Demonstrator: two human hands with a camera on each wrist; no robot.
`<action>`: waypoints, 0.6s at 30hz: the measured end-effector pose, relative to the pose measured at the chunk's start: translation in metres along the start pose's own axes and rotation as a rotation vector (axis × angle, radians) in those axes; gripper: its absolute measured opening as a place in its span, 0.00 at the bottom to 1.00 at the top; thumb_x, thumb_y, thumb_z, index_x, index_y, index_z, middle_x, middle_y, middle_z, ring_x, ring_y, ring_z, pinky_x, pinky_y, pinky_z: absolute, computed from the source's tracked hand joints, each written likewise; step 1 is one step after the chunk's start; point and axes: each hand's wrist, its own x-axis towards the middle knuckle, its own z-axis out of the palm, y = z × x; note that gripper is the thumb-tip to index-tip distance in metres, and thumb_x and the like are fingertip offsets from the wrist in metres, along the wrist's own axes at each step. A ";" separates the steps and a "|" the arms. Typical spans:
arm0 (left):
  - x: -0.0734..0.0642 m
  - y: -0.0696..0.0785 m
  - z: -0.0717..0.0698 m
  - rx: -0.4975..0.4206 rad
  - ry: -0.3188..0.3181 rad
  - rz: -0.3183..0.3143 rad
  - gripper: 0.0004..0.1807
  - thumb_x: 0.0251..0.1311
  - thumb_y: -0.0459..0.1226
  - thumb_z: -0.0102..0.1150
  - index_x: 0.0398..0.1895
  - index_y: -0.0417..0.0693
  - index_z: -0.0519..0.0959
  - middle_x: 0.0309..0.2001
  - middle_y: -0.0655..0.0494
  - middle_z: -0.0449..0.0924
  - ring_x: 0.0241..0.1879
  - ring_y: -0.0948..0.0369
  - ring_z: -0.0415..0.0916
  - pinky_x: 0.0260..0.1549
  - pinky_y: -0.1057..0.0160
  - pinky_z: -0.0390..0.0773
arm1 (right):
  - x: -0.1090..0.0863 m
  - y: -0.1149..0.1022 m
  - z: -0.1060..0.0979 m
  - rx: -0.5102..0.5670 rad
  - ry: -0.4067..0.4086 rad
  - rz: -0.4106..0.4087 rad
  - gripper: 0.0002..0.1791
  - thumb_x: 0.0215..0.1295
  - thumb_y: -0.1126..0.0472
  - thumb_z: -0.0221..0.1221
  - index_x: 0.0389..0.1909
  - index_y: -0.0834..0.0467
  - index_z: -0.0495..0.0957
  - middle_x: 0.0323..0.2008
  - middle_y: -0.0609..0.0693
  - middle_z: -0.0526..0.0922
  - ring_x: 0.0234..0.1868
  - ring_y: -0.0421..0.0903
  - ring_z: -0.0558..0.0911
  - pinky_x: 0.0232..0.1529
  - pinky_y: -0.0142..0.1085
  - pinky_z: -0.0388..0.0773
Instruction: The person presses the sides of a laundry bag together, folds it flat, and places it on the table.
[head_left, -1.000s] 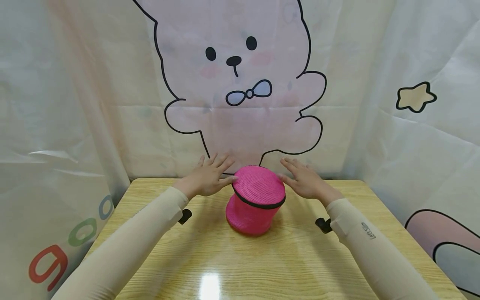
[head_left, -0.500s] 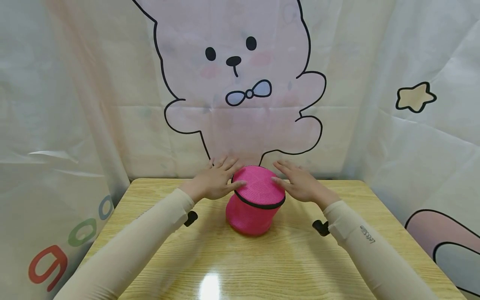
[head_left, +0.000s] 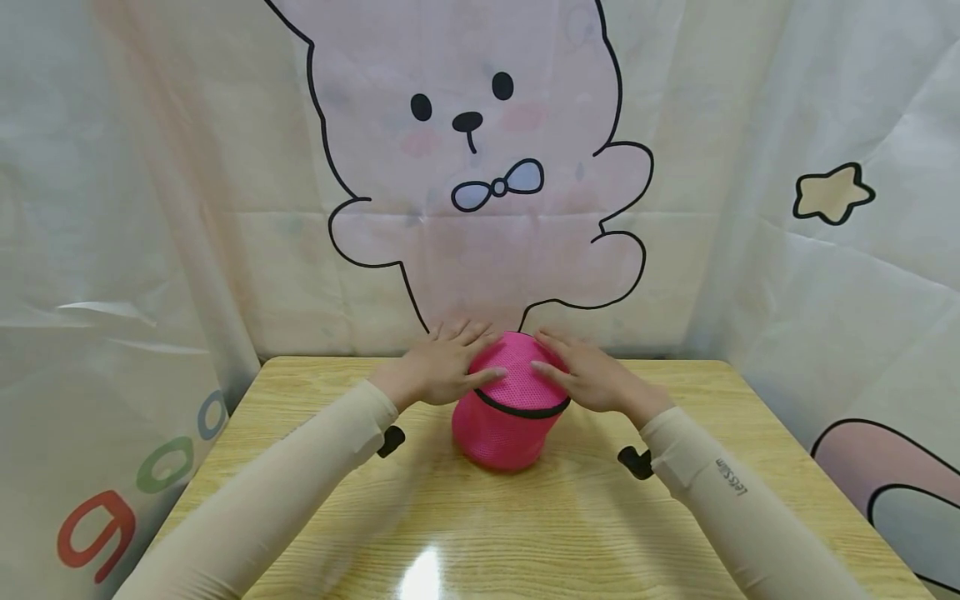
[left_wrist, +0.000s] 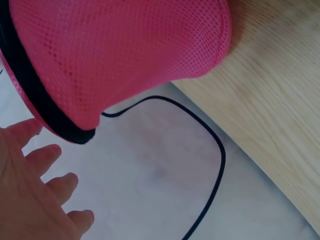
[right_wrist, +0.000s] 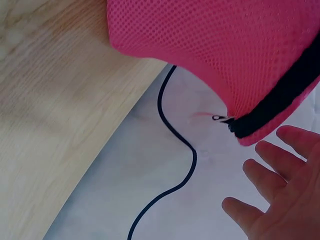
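A pink mesh laundry bag (head_left: 501, 429), shaped like a drum with a black zipper band round its upper edge, stands leaning on the table. Over the left side of its round top is my left hand (head_left: 448, 369), fingers spread and thumb across the mesh. My right hand (head_left: 592, 375) mirrors it at the right side, its fingers also straight. In the left wrist view the fingers (left_wrist: 60, 187) lie just beyond the black zipper band (left_wrist: 35, 85). The right wrist view shows a small metal zipper pull (right_wrist: 220, 118) near the right fingertips.
The bag stands on a wooden table (head_left: 480, 533) with light glare near the front. Behind it hangs a pale curtain (head_left: 262, 275) printed with a pink bear. Black wrist mounts (head_left: 636, 462) stick out below the sleeves.
Both hands have moved inward toward each other, from beside the bag's top to over its edges. The bag stays in place.
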 end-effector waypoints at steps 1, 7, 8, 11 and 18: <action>0.000 0.001 0.000 0.004 0.000 0.006 0.44 0.72 0.72 0.32 0.85 0.67 0.48 0.85 0.55 0.45 0.85 0.48 0.35 0.80 0.35 0.41 | 0.000 -0.001 0.001 -0.001 0.000 -0.009 0.39 0.79 0.39 0.51 0.81 0.58 0.58 0.81 0.61 0.59 0.81 0.63 0.59 0.78 0.63 0.55; 0.001 0.008 0.001 0.002 -0.005 0.031 0.44 0.72 0.72 0.33 0.85 0.65 0.48 0.86 0.55 0.44 0.85 0.47 0.36 0.80 0.37 0.42 | 0.000 -0.004 0.005 0.016 -0.006 -0.027 0.40 0.79 0.38 0.50 0.82 0.57 0.57 0.81 0.59 0.57 0.81 0.63 0.58 0.78 0.63 0.56; 0.002 0.009 0.001 -0.003 -0.007 0.032 0.44 0.72 0.72 0.33 0.85 0.65 0.48 0.86 0.55 0.44 0.85 0.47 0.36 0.80 0.37 0.42 | 0.000 -0.004 0.005 0.023 -0.010 -0.022 0.41 0.79 0.37 0.50 0.82 0.56 0.57 0.81 0.59 0.57 0.81 0.63 0.58 0.78 0.62 0.56; 0.002 0.011 0.002 -0.008 -0.010 0.032 0.45 0.71 0.73 0.32 0.85 0.65 0.48 0.86 0.55 0.43 0.85 0.47 0.36 0.80 0.37 0.43 | 0.000 -0.006 0.007 0.039 -0.024 -0.013 0.42 0.78 0.35 0.49 0.82 0.55 0.56 0.81 0.59 0.57 0.81 0.61 0.58 0.78 0.61 0.58; 0.003 0.014 0.006 -0.002 -0.008 0.040 0.45 0.72 0.72 0.32 0.85 0.63 0.49 0.86 0.54 0.43 0.85 0.47 0.38 0.81 0.39 0.44 | 0.001 -0.010 0.011 0.040 -0.041 -0.009 0.42 0.78 0.34 0.47 0.83 0.52 0.54 0.82 0.56 0.56 0.82 0.60 0.58 0.78 0.61 0.58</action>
